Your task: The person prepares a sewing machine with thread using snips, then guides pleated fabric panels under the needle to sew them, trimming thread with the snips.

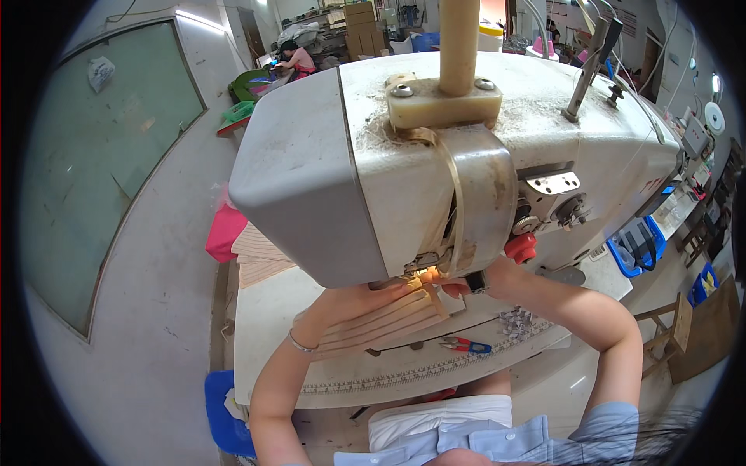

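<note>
A large white sewing machine (311, 171) fills the middle of the view, its head over the work. Beige striped fabric (377, 326) lies on the white table below it. My left hand (353, 301) grips the fabric's upper edge, fingers pointing toward the lit needle area (423, 276). Its fingertips are partly covered by the machine head. From the right, my right hand (457, 289) reaches under the machine arm to the same lit spot. Its fingers look curled together beside the fabric, and what they pinch is hidden. Red-and-blue thread snips (466, 346) lie in front of the hands.
A pile of small grey-white pieces (517, 320) sits right of the snips. A measuring scale (388, 380) follows the table's front edge. More striped fabric (260, 252) and a pink cloth (223, 233) lie at left. Blue baskets (637, 247) stand at right; a person (297, 60) sits far behind.
</note>
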Tool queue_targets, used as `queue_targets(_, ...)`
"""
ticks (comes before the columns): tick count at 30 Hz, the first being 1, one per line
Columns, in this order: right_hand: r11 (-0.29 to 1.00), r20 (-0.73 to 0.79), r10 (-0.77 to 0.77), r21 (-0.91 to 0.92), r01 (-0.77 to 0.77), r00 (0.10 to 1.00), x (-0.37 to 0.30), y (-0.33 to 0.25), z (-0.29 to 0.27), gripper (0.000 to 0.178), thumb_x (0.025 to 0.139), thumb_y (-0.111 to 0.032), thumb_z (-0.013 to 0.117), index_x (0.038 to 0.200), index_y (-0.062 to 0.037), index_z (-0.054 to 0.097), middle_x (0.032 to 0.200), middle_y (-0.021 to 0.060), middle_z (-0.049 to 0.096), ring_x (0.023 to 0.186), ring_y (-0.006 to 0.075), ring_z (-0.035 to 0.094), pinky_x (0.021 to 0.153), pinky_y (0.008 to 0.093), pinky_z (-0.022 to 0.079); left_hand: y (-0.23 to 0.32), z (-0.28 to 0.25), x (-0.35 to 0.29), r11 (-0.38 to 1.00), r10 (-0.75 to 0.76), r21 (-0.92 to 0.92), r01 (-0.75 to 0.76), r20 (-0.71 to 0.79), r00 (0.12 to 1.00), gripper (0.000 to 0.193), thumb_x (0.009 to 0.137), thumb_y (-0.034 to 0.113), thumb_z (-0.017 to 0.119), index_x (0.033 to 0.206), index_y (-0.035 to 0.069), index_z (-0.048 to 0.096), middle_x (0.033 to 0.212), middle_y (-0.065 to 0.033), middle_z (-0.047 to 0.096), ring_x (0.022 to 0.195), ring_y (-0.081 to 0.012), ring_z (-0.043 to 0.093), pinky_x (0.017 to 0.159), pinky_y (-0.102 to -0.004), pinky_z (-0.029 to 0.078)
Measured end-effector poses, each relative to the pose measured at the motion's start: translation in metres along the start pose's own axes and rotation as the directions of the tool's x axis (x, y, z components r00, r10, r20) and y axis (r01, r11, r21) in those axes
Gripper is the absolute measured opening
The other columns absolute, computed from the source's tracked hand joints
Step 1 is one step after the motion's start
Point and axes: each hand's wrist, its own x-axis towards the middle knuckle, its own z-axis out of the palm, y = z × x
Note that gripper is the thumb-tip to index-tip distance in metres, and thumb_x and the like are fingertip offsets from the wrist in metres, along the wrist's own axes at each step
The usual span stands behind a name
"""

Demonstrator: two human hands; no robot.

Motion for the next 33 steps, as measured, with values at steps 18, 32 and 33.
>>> queue_targets(18, 0.406, 0.084, -0.79, -0.67, 0.621, 0.608, -0.014, 0.011, -0.003, 0.006, 0.079, -0.008, 0.062, 0.084, -0.0083, 0.059, 0.075, 0.0114, 0.061, 0.061, 0.0248, 0.061, 0.052, 0.0339, 0.049, -0.02, -0.006, 0.017, 0.987, 0.063, -0.158, -0.02, 0.27, 0.961, 0.047, 0.084, 0.047, 0.065, 0.106, 0.005, 0.068, 0.107, -0.0086, 0.067, 0.094, -0.0172, 0.062, 0.082, -0.027, 0.048)
queue_targets(32, -0.08, 0.479, -0.742, -0.758, 0.647, 0.47, -0.005, 0.027, -0.038, 0.011, 0.085, -0.023, 0.059, 0.094, -0.0166, 0.059, 0.061, 0.0068, 0.055, 0.048, 0.0243, 0.057, 0.038, 0.0353, 0.047, -0.043, -0.013, 0.026, 0.941, 0.203, -0.282, -0.186, 0.032, 0.979, 0.048, 0.086, 0.048, 0.061, 0.108, 0.006, 0.064, 0.102, -0.0082, 0.064, 0.093, -0.017, 0.057, 0.083, -0.0296, 0.046)
queue_targets(33, -0.056, 0.475, -0.737, -0.753, 0.656, 0.482, -0.005, 0.028, -0.038, 0.012, 0.086, -0.024, 0.058, 0.096, -0.0165, 0.059, 0.062, 0.0073, 0.056, 0.049, 0.025, 0.058, 0.038, 0.0359, 0.048, -0.044, -0.014, 0.027, 0.941, 0.179, -0.297, -0.165, 0.019, 0.984, 0.048, 0.086, 0.048, 0.061, 0.109, 0.006, 0.064, 0.102, -0.0084, 0.064, 0.094, -0.0172, 0.057, 0.083, -0.0298, 0.045)
